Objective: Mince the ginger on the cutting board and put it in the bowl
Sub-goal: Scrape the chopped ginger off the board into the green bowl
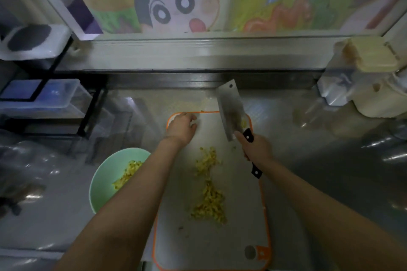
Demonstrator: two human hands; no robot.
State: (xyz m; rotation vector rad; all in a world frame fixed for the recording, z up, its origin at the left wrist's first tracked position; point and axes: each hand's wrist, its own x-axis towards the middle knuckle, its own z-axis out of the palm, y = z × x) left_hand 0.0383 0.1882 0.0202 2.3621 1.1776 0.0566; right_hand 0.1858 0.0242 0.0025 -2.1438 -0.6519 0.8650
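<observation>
On the cutting board (242, 222): two loose heaps of chopped ginger (209, 202) lie down its middle, and a few bits cling to the cleaver (231, 112).
Beside the board's left edge: a green bowl (99, 174) on the bench (319, 160) already holds a share of ginger.
Left hand (181, 127): released, fingers relaxed, resting on the board's far left corner and holding nothing.
Right hand (256, 147): clenched round the cleaver's black handle, with the blade raised over the board's far right part.
Step in hand: probably the transfer, partly done; the pieces look small enough, though blur hides how fine they are.
Next move: likely bring the blade down behind the heaps, gather them with the free hand, then carry them over the board's left edge into the bowl without spilling.
</observation>
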